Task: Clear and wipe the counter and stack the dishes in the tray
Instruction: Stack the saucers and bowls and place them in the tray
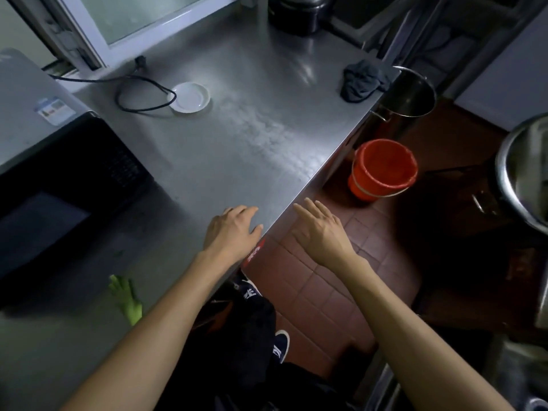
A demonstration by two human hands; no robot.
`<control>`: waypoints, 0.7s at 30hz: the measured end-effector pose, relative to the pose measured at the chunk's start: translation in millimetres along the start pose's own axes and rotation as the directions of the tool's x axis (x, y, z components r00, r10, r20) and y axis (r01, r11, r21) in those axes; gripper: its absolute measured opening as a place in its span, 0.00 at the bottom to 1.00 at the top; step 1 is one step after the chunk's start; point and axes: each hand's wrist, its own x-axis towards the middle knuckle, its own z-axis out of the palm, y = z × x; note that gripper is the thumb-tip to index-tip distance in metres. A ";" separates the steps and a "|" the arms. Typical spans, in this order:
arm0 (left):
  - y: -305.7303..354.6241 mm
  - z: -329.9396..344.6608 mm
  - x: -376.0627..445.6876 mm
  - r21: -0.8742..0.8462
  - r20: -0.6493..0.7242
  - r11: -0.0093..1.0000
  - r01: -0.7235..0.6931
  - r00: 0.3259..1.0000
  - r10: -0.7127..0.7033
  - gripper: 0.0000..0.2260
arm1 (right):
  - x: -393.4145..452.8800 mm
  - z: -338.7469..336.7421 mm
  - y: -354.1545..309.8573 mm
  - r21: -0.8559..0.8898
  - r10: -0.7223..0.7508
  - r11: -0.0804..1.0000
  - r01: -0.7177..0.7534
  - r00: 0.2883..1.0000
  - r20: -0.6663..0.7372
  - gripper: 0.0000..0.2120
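A steel counter (243,149) runs from me toward a window. On it, far left of middle, lies a small white plate (189,97), upright, with nothing on it. A crumpled dark grey cloth (363,80) lies at the counter's far right edge. My left hand (234,231) rests palm down on the near right edge of the counter, fingers spread, holding nothing. My right hand (321,231) hovers palm down just past that edge, over the tiled floor, also with nothing in it. A green scrap (126,298) lies on the counter near my left forearm.
A microwave (56,173) stands on the counter's left, its black cable (139,90) looping beside the plate. A dark pot (296,13) sits at the far end. On the floor to the right stand an orange bucket (382,170) and a steel pot (409,93); a steel basin (525,173) is far right.
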 end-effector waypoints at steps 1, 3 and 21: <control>-1.7 -1.6 10.6 -0.012 -0.007 1.000 -0.001 1.000 0.001 0.21 | 10.2 -4.0 -0.1 -0.010 -0.004 1.000 0.004 1.000 -0.003 0.29; -7.9 -5.5 32.5 -0.048 -0.019 0.999 0.012 1.000 -0.013 0.21 | 32.6 -10.8 -1.6 -0.044 -0.016 0.999 0.015 1.000 -0.006 0.27; -116.5 -42.6 118.5 -0.216 -0.119 0.946 0.243 0.955 -0.273 0.21 | 211.6 -21.7 -67.5 -0.164 -0.210 0.956 0.243 0.958 0.194 0.29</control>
